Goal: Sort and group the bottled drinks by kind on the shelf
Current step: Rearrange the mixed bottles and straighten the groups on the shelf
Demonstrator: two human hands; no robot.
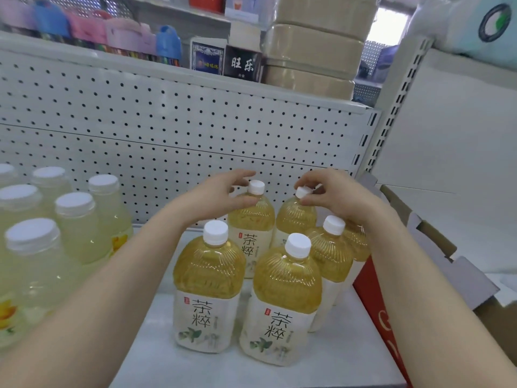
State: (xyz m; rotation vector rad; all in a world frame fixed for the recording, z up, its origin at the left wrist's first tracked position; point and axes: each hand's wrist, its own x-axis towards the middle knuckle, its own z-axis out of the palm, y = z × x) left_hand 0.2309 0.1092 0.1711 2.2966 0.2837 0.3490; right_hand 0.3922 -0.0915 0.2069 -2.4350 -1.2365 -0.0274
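Several amber tea bottles with white caps and pale labels stand grouped on the white shelf [321,365]. My left hand [221,196] curls around the neck of the back-left tea bottle [250,219], fingers spread and touching near its cap. My right hand [333,196] pinches the cap of the back-right tea bottle [295,217], which tilts slightly left. Two more tea bottles [208,278] [285,292] stand in front, and another [330,253] sits under my right wrist. On the left stands a group of pale lemon drink bottles [75,219] with wide white caps.
A white pegboard panel [167,121] backs the shelf. A red box [375,303] borders the tea bottles on the right, with an open cardboard carton [436,247] beyond it. Upper shelves hold beige stacked packs [313,51], dark boxes and coloured containers.
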